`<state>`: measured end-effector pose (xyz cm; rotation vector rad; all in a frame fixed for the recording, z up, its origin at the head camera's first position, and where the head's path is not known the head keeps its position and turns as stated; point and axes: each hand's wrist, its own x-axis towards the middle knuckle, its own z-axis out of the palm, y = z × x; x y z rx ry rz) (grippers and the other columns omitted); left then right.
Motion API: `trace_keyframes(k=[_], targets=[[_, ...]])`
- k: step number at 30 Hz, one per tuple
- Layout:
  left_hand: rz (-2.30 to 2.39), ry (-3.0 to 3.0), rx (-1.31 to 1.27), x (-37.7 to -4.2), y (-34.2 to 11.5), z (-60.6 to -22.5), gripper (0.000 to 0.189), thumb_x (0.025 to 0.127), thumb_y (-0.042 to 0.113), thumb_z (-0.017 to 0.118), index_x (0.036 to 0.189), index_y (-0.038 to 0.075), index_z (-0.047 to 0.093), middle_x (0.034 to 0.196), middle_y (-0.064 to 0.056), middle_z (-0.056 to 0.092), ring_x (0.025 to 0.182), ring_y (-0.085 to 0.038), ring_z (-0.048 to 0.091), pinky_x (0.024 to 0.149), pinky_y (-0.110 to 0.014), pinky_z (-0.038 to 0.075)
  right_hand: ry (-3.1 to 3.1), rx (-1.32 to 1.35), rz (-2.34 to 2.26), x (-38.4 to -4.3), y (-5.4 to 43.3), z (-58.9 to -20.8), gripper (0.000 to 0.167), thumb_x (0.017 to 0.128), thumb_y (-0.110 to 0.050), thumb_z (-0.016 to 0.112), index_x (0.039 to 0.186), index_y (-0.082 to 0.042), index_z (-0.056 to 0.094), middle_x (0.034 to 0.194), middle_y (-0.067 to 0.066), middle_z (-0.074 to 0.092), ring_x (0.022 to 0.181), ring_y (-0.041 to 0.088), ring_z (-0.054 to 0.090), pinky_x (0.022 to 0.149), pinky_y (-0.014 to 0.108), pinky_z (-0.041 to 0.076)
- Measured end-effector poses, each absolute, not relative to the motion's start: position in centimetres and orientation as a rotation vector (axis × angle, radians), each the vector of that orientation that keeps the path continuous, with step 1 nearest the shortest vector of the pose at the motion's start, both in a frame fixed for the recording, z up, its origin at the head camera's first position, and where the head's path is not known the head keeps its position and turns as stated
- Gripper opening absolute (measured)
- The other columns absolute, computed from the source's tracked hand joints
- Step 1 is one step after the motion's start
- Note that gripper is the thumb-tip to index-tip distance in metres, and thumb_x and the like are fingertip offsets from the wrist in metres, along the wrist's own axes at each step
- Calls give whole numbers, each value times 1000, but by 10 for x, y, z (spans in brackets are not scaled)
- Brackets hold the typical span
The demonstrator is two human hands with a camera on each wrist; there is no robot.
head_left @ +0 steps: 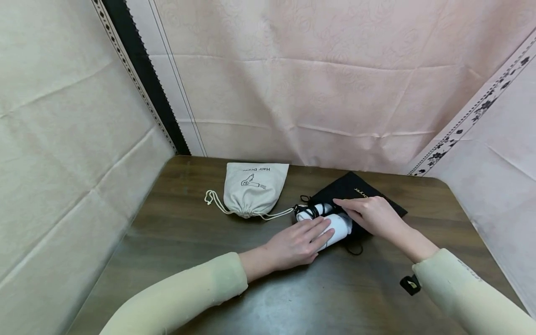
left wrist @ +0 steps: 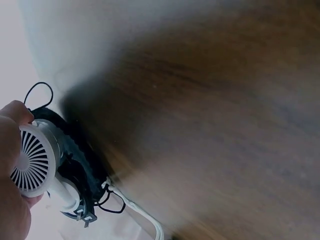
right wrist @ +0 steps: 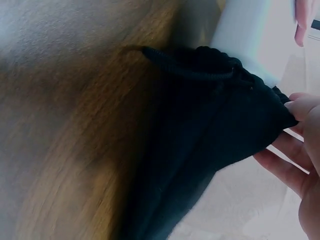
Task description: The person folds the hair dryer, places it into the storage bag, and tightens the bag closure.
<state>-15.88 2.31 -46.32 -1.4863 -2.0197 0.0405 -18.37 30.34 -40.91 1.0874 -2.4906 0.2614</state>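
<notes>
My left hand (head_left: 295,244) grips a white hair dryer (head_left: 336,229) around its barrel. In the left wrist view, the round slatted vent (left wrist: 35,162) of the dryer shows beside the fingers. Its folded handle (head_left: 305,213) has a black cord wound about it, and plug prongs (left wrist: 82,218) stick out there. The dryer's front end sits at the mouth of a black drawstring bag (head_left: 349,186); how far inside it goes is hidden. My right hand (head_left: 378,216) pinches the gathered edge of this bag, thumb against fingers, as seen in the right wrist view.
A cream drawstring bag (head_left: 255,188) printed "Hair Dryer" lies to the left, its white cord (head_left: 278,215) reaching the dryer's handle. Both bags lie on a brown wooden table (head_left: 188,232). Pale cloth (head_left: 293,93) hangs behind the table and along its sides.
</notes>
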Motion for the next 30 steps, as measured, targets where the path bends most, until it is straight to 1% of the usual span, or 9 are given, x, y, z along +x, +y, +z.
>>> trace_keyframes(k=[3, 5, 7, 15, 18, 22, 23, 26, 30], targets=[[38, -1997, -1484, -160, 26, -466, 54, 100, 31, 66, 148, 8, 62, 152, -16, 60, 141, -29, 59, 112, -37, 52, -2485, 1084, 285, -186, 299, -408, 43, 85, 7, 81, 125, -8, 79, 109, 10, 82, 81, 25, 79, 66, 44, 63], [42, -1971, -1476, -160, 29, -468, 51, 101, 29, 63, 147, 8, 62, 151, -15, 61, 140, -28, 60, 111, -37, 52, -2485, 1085, 304, -188, 295, -406, 41, 86, 6, 81, 125, -9, 80, 109, 10, 82, 86, 27, 80, 68, 46, 63], [60, -1939, -1466, -160, 30, -470, 48, 102, 27, 59, 146, 9, 63, 150, -15, 62, 138, -27, 61, 110, -36, 53, -2487, 1089, 324, -190, 292, -406, 40, 87, 5, 81, 124, -9, 80, 109, 9, 82, 86, 27, 80, 68, 46, 63], [196, -1883, -1473, -159, 31, -472, 42, 110, 20, 46, 148, 12, 63, 151, -14, 62, 139, -26, 61, 108, -36, 54, -2514, 1095, 351, -193, 286, -405, 39, 87, 6, 79, 123, -8, 80, 110, 9, 82, 91, 27, 80, 71, 46, 64], [200, -1890, -1473, -160, 31, -470, 42, 110, 20, 47, 149, 12, 63, 152, -14, 61, 139, -26, 60, 109, -36, 54, -2530, 1110, 319, -191, 286, -404, 39, 87, 5, 79, 123, -9, 81, 108, 9, 82, 92, 27, 80, 72, 48, 63], [160, -1903, -1458, -162, 30, -470, 44, 107, 24, 52, 147, 11, 63, 150, -14, 63, 138, -26, 61, 108, -36, 54, -2532, 1143, 251, -190, 285, -400, 38, 87, 4, 79, 123, -10, 80, 107, 10, 82, 91, 28, 79, 71, 47, 63], [145, -1908, -1455, -163, 29, -471, 44, 106, 25, 54, 146, 10, 64, 149, -14, 63, 138, -26, 62, 108, -35, 54, -2528, 1152, 231, -190, 285, -400, 38, 87, 4, 79, 122, -10, 81, 107, 11, 81, 90, 28, 79, 70, 47, 63], [109, -1920, -1449, -165, 28, -472, 46, 104, 27, 56, 145, 10, 64, 148, -14, 64, 137, -26, 62, 107, -35, 54, -2525, 1183, 183, -190, 285, -397, 35, 85, 4, 81, 118, -9, 81, 105, 9, 82, 74, 23, 76, 62, 41, 60], [92, -1928, -1469, -166, 29, -474, 45, 105, 25, 55, 146, 10, 64, 149, -14, 64, 137, -25, 63, 107, -35, 55, -2569, 1204, 128, -193, 283, -395, 30, 85, 2, 82, 113, -9, 82, 100, 5, 82, 61, 16, 68, 56, 37, 56]])
